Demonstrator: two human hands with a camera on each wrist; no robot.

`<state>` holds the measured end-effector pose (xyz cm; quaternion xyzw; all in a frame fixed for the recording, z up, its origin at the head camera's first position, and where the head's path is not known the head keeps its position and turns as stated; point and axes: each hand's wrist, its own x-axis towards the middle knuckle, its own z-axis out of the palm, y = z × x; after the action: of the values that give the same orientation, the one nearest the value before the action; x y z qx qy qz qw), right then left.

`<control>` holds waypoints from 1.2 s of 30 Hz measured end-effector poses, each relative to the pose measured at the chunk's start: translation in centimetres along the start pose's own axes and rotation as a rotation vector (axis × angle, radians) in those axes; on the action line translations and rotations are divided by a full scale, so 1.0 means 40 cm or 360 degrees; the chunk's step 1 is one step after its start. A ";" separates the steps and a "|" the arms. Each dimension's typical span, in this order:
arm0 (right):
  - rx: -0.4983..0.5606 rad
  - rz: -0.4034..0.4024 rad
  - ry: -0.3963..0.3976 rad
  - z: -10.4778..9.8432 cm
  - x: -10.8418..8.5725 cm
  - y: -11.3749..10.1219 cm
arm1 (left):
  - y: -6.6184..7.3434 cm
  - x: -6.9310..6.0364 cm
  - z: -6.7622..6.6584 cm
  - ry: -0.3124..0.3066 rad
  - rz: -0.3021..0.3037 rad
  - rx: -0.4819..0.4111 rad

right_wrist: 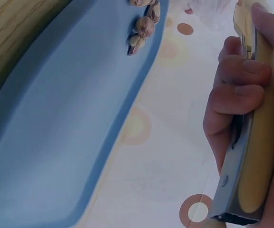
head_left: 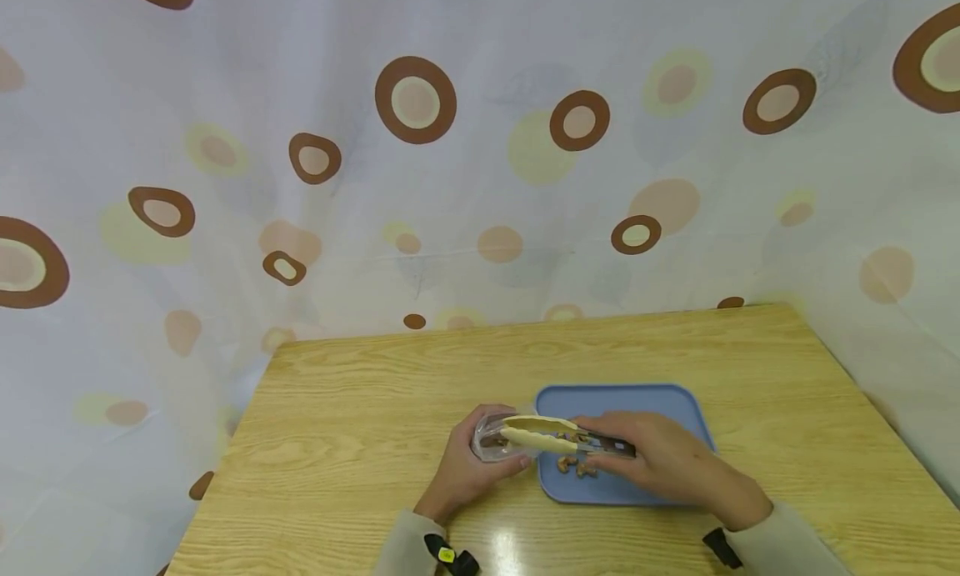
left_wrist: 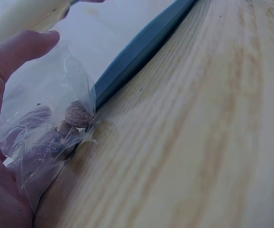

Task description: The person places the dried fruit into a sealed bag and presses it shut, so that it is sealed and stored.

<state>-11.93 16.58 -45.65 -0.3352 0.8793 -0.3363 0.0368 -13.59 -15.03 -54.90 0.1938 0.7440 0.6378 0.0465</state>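
Note:
My left hand (head_left: 463, 466) grips a clear plastic bag (left_wrist: 56, 95), its mouth facing the tongs. Small brown lumpy pieces (left_wrist: 77, 114) show through the film. In my right hand (head_left: 667, 455) are kitchen tongs (head_left: 540, 440) with cream-coloured arms and metal at the handle end. Their tips are at the bag's mouth; whether anything is between them I cannot tell. Under the tongs, a blue tray (head_left: 630, 401) carries several brown lumpy pieces (right_wrist: 145, 27) near its left end. Their exact kind is unclear.
The wooden table (head_left: 360, 409) extends around the tray and both hands. A pale curtain or sheet (head_left: 480, 184) with brown and yellow ovals rises behind the table and along its sides.

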 end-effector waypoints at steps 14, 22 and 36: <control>0.0049 0.0013 -0.0036 0.019 0.023 -0.004 | -0.004 -0.001 -0.001 -0.0006 0.0025 -0.0002; 0.0016 0.0011 -0.0025 0.023 0.035 -0.016 | -0.007 -0.001 0.001 0.0015 0.0002 0.0006; 0.0172 -0.0017 0.0068 0.020 0.028 -0.002 | 0.005 -0.001 0.001 0.0006 -0.0025 0.0011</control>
<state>-12.50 15.40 -46.02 -0.3300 0.8587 -0.3906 0.0344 -13.48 -14.98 -54.71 0.1869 0.7477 0.6353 0.0494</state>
